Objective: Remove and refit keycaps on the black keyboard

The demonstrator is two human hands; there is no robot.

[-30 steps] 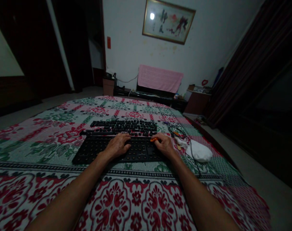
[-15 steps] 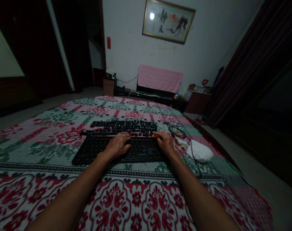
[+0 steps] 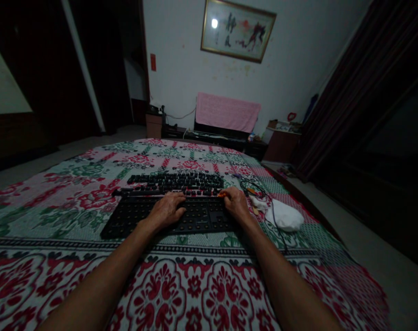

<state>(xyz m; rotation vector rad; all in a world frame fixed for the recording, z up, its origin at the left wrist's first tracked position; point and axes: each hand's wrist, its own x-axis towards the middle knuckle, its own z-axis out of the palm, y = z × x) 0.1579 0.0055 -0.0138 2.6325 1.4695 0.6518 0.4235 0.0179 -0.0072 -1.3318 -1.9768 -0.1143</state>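
Note:
A black keyboard base (image 3: 126, 216) with its keycaps off lies across the patterned bedspread, rows of small round key posts showing. My left hand (image 3: 168, 209) rests over its middle, thumb apart from the fingers, holding nothing that I can see. At the keyboard's right back edge, my right hand (image 3: 234, 202) is closed in a pinch on a small orange piece (image 3: 222, 195), whose kind is too small to make out. Loose black keycaps (image 3: 181, 180) stand in rows just behind the base. A long dark strip (image 3: 129, 192) lies between them at the left.
Right of my right hand lie a coiled black cable (image 3: 252, 186), an orange-handled tool (image 3: 252, 191) and a crumpled white cloth or bag (image 3: 286, 216). The bedspread (image 3: 195, 285) drops off along the right side. Beyond the bed, a pink towel (image 3: 227, 111) covers a screen.
The view has shifted very slightly, moving the scene a little to the left. Both hands keep nearly the same place on the keyboard, and the orange piece stays in my right hand.

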